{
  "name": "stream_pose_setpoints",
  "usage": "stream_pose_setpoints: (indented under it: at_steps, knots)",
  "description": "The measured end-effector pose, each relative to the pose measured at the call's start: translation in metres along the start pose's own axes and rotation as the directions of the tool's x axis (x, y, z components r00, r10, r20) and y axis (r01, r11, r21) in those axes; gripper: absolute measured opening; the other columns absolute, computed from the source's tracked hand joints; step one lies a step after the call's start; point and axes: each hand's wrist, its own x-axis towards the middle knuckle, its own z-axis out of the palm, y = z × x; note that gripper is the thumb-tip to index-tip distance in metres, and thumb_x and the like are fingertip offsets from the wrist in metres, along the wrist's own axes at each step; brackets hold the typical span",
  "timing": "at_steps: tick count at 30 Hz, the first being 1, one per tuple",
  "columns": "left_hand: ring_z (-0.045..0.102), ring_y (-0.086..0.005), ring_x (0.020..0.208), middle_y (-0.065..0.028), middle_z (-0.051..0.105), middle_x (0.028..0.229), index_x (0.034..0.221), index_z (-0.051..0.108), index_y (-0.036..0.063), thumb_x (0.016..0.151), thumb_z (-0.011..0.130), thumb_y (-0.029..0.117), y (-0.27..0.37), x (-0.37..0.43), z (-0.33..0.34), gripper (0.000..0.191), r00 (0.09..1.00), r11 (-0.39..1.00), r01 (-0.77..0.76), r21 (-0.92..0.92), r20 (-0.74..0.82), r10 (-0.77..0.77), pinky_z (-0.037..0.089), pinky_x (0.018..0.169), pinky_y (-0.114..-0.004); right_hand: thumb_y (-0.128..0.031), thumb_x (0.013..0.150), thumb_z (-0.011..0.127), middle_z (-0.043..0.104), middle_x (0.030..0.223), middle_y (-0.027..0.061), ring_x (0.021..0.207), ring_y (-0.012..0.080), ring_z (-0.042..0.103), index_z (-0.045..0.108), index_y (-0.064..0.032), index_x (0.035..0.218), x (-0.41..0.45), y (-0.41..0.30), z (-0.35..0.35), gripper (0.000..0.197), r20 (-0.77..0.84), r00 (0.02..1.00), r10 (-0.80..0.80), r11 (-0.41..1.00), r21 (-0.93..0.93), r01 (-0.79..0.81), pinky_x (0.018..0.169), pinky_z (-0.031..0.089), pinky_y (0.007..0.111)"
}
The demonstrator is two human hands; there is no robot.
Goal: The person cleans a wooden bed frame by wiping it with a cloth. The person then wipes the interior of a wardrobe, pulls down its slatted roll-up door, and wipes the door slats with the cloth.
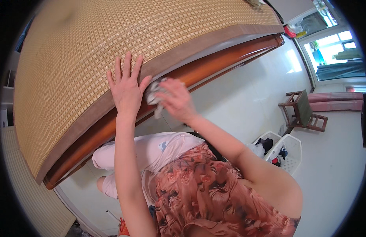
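A woven mat (120, 32) with a brown cloth border covers a bed that has a glossy wooden side rail (200, 69). My left hand (126, 86) lies palm down with its fingers spread, across the border and the weave, holding nothing. Just right of it, my right hand (177, 97), slightly blurred, grips a crumpled grey and white cloth (154, 91) by the rail, below the mat's edge. How far the cloth touches the wood I cannot tell, as the fingers partly hide it.
On the tiled floor stand white plastic baskets (292, 155) holding clothes, right of my body. Farther off is a small wooden chair (303, 108) near a pink curtain (337, 101). A ribbed cream-coloured panel (31, 183) is at the lower left. My knees are close to the bed.
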Motion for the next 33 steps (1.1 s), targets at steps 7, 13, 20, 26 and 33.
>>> stream_pose_setpoints:
  at_steps: [7,13,20,26,33]
  knots:
    - [0.031,-0.0254,0.134,0.0009,0.036,0.146,0.138,0.042,0.0305,0.081,0.059,0.049,0.002,0.001,0.0,0.062,0.998,1.0,-0.009,-0.012,-0.062,0.008,0.022,0.108,-0.053,-0.002,0.076,0.06,0.058,0.12,0.0131,0.117,0.0338,0.05,0.067,-0.0128,0.109,-0.025,0.176,-0.115,0.035,-0.323,0.937,0.137,0.873,-0.408,-0.268,0.101,0.038,0.044]
    - [0.03,-0.0248,0.135,0.0018,0.033,0.148,0.139,0.04,0.0298,0.085,0.056,0.047,0.004,0.002,0.0,0.059,0.999,1.0,-0.004,0.003,-0.047,0.004,0.021,0.109,-0.05,-0.001,0.077,0.056,0.061,0.113,0.0135,0.115,0.0331,0.05,0.068,-0.0089,0.102,-0.013,0.216,-0.142,0.028,-0.46,0.853,0.248,0.794,-0.408,-0.451,0.1,0.037,0.044]
    - [0.028,-0.0246,0.136,0.0019,0.033,0.148,0.14,0.039,0.029,0.086,0.055,0.046,0.0,-0.001,0.001,0.059,0.999,1.0,0.007,0.016,-0.038,-0.007,0.02,0.11,-0.05,0.0,0.076,0.056,0.056,0.116,0.0134,0.114,0.0347,0.05,0.062,-0.0076,0.105,-0.009,0.042,-0.009,0.031,-0.247,0.953,0.177,0.967,-0.136,-0.215,0.098,0.039,0.045]
    - [0.027,-0.025,0.137,0.002,0.031,0.149,0.139,0.04,0.0296,0.085,0.058,0.044,-0.001,0.0,0.004,0.059,0.999,1.0,0.012,-0.015,-0.038,-0.013,0.018,0.11,-0.052,0.003,0.074,0.055,0.058,0.115,0.0095,0.114,0.0296,0.049,0.066,-0.0116,0.103,-0.009,0.054,-0.039,0.035,-0.087,0.992,0.095,0.98,-0.167,-0.108,0.095,0.041,0.039]
    - [0.024,-0.0271,0.138,0.0019,0.027,0.151,0.142,0.036,0.0289,0.093,0.049,0.04,0.032,0.008,0.011,0.052,1.0,0.995,0.024,0.093,-0.015,-0.023,0.016,0.107,-0.059,0.003,0.085,0.048,0.06,0.118,0.0103,0.116,0.0281,0.05,0.064,-0.014,0.115,-0.028,0.184,-0.133,0.038,-0.504,0.827,0.251,0.91,-0.168,-0.378,0.099,0.037,0.039]
